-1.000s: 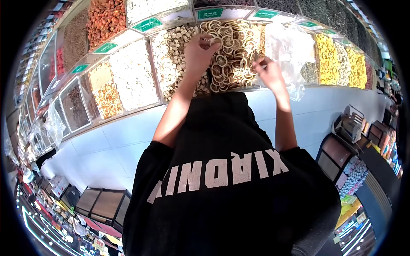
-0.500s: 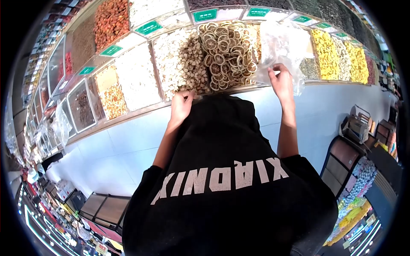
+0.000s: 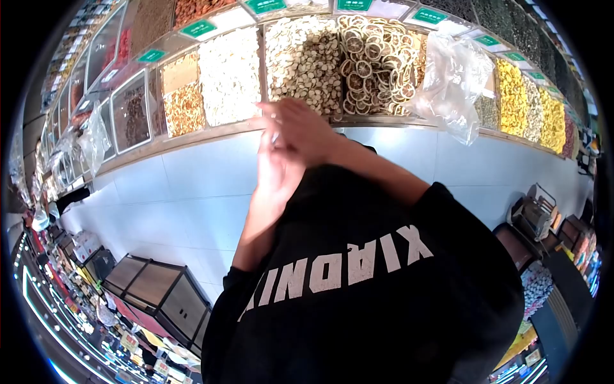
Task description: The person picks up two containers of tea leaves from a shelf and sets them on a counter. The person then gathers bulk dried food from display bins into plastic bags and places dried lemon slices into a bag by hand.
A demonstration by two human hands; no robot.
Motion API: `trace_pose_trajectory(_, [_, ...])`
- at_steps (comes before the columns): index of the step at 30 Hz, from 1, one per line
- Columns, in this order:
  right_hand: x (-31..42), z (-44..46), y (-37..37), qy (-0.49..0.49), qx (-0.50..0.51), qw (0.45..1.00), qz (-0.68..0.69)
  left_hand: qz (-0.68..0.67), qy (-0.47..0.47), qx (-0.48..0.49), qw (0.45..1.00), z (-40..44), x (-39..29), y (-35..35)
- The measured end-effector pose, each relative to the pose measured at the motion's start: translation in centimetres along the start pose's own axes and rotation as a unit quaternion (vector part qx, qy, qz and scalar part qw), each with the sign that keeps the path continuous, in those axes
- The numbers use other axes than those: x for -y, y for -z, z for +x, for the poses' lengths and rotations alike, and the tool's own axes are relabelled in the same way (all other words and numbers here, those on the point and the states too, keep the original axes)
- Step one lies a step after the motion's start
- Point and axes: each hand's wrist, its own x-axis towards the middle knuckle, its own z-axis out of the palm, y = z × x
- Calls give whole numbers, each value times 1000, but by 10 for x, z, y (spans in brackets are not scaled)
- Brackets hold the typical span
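Along the white counter (image 3: 198,173), I see the right hand (image 3: 300,127) crossing the left hand (image 3: 279,168), blurred fingers partly extended, any grip untellable through the overlap, near pale dried slices (image 3: 310,73), seemingly binned separately to prevent mixing

We saw pale, smooth panels (image 3: 211,179) with thin lines, a black-framed case (image 3: 151,281) with brown sides at the lower left, another case (image 3: 511,244) at the right, and bright strip lights (image 3: 61,373) low down.

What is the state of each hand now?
Left hand: partly covered; grip cannot be told.
Right hand: overlapping the left; grip cannot be told.
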Motion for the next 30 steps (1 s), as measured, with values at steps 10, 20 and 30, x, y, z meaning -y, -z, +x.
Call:
trace_pose_trajectory(10, [73, 19, -179, -268, 58, 643, 715, 740, -465, -41, 484, -70, -51, 118])
trace_pose_trajectory(20, [108, -39, -173, -533, 82, 680, 497, 862, 101, -158, 471, -99, -116, 501])
trace_pose_trajectory(30, [28, -182, -119, -558, -342, 610, 446, 760, 69, -89, 640, -59, -48, 487])
